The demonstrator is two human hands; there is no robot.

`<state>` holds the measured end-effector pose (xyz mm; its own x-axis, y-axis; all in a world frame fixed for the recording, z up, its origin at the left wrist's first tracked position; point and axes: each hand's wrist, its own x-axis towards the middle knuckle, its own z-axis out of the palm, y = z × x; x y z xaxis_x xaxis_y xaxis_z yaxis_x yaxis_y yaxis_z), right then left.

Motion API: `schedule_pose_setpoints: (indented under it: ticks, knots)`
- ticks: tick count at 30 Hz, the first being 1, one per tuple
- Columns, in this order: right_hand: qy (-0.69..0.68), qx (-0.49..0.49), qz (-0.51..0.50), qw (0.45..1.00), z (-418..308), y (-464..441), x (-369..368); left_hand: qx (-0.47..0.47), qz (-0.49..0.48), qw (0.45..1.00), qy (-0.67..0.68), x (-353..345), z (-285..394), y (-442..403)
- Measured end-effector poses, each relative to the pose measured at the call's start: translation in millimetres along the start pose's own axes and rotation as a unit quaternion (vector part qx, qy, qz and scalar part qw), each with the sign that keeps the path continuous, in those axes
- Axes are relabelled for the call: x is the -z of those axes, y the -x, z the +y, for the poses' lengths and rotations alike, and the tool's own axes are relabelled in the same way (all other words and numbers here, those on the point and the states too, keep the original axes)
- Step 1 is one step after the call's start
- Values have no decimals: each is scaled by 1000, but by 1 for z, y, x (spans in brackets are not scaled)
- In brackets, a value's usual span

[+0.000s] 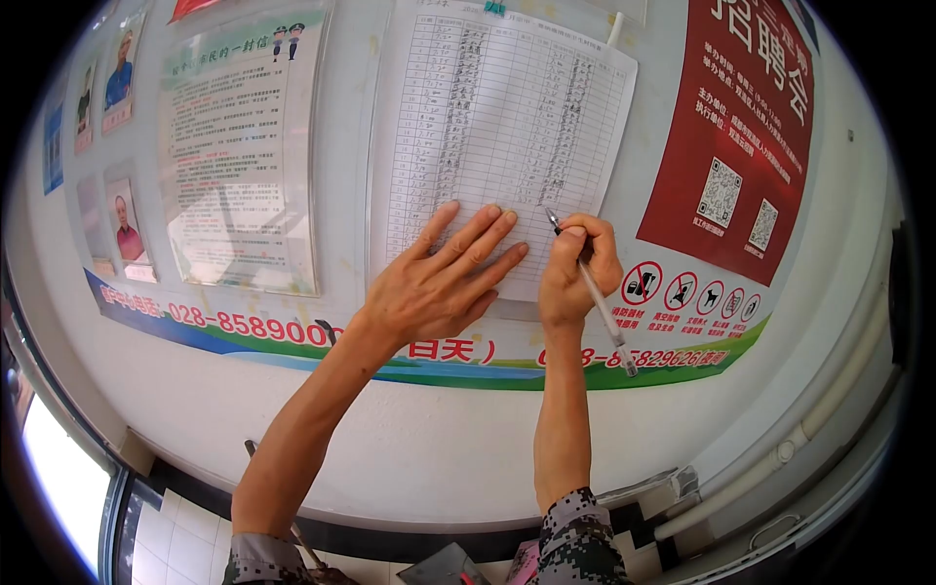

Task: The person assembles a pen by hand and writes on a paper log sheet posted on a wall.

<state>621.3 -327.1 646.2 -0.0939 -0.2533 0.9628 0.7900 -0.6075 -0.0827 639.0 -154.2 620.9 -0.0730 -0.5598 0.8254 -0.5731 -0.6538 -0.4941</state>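
Observation:
A paper form with ruled columns and handwritten entries hangs on a wall board, under a green clip at its top. My left hand lies flat over the lower part of the form, its fingers spread and pointing up and right. To the right, my right hand is closed around a clear pen. The pen's tip is at the form's lower right area, beside the written column, and its other end slants down to the right.
A printed letter in a clear sleeve hangs left of the form, with portrait photos farther left. On the right are a red poster and round prohibition signs. A pipe runs along the lower right wall.

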Motion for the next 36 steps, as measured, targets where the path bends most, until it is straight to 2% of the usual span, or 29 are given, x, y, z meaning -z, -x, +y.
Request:
schedule_pose_setpoints:
  ticks: [8, 36]
  knots:
    - [-11, 14, 37, 999, 5, 1, -2, 2, 3, 1000, -8, -2, -1, 0]
    - [4, -6, 25, 1000, 3, -1, -2, 1, 9, 1000, 3, -3, 0, 0]
